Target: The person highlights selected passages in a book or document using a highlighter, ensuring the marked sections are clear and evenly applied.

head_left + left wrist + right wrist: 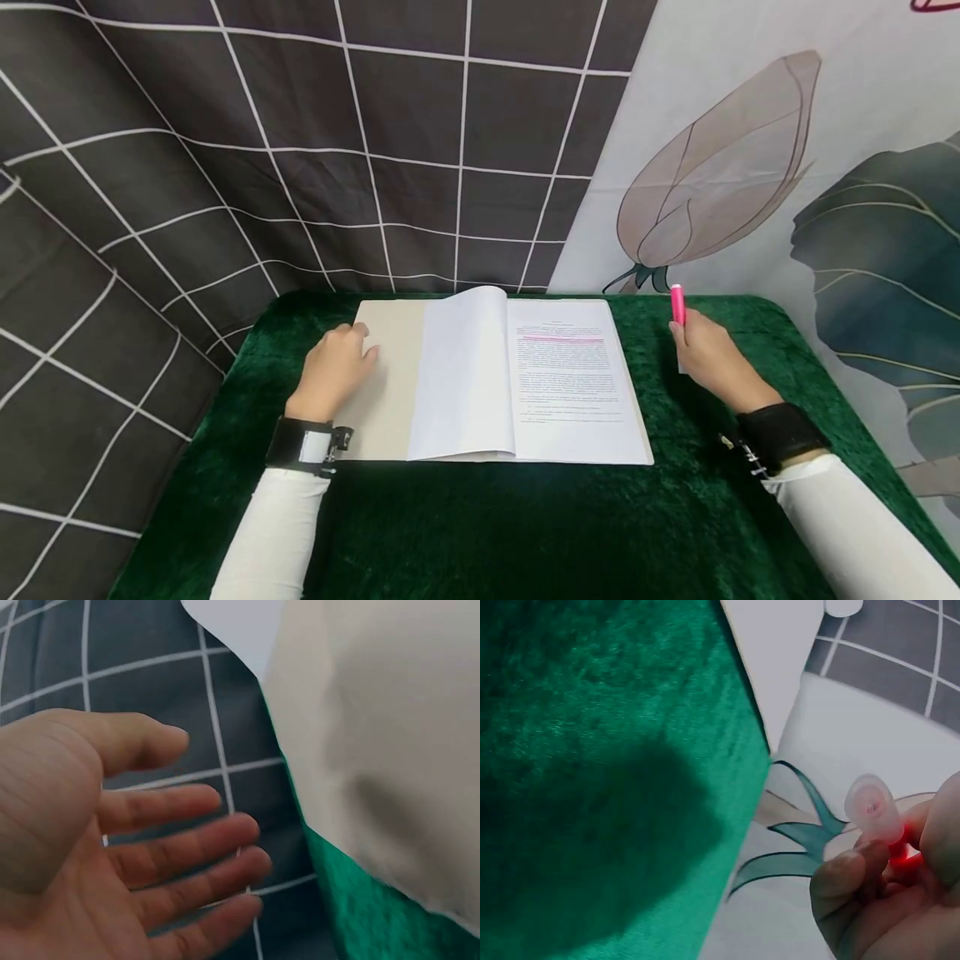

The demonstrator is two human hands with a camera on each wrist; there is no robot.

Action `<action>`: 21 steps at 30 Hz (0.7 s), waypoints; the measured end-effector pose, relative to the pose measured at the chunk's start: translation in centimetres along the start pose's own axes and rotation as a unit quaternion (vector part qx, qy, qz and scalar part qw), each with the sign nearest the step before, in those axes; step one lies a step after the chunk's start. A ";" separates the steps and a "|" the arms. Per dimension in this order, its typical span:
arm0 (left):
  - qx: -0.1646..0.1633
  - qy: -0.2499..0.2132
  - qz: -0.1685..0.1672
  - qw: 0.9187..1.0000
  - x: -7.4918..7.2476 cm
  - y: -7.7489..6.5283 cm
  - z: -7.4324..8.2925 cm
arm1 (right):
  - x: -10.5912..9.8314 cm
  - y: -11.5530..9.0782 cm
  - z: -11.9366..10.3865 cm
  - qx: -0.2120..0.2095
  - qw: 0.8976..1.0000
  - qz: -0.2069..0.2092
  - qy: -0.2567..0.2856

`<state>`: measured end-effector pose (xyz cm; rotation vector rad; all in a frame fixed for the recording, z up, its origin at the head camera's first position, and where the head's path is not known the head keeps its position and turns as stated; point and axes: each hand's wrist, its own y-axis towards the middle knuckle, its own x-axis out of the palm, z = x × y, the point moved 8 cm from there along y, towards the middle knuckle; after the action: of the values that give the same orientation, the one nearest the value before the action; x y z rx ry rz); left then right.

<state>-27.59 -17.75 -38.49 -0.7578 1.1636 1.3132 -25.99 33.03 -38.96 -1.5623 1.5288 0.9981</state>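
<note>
An open booklet lies on the table, a white leaf curving up at its middle. Pink highlighted lines run across the printed text near the top of its right page. Over the booklet's beige left side is my left hand; in the left wrist view its fingers are loosely extended, holding nothing. Right of the booklet, my right hand grips a pink highlighter upright, above the cloth. The right wrist view shows the highlighter's pale translucent end beyond the curled fingers.
Dark green plush cloth covers the table. Behind it hangs a dark backdrop with a white grid, joined on the right by a white one with leaf and flower prints. Each wrist wears a black strap.
</note>
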 end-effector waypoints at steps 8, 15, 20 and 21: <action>-0.080 0.014 -0.086 0.993 1.1 -1.0 -2.9 | 2.4 1.0 1.5 0.004 0.995 -0.060 -0.076; -0.145 0.007 -0.165 0.976 2.4 -1.8 -4.6 | 4.3 1.1 2.6 0.024 0.987 -0.104 -0.119; -0.171 -0.011 -0.196 0.966 2.9 -2.2 -5.2 | 4.8 1.3 2.8 0.023 0.986 -0.102 -0.133; -0.174 -0.016 -0.200 0.964 3.0 -2.2 -5.3 | 5.0 1.3 2.8 0.025 0.985 -0.103 -0.134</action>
<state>-26.92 -22.11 -43.27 -1.1571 0.7082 1.1889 -27.43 33.35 -44.64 -1.4518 1.1732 0.9980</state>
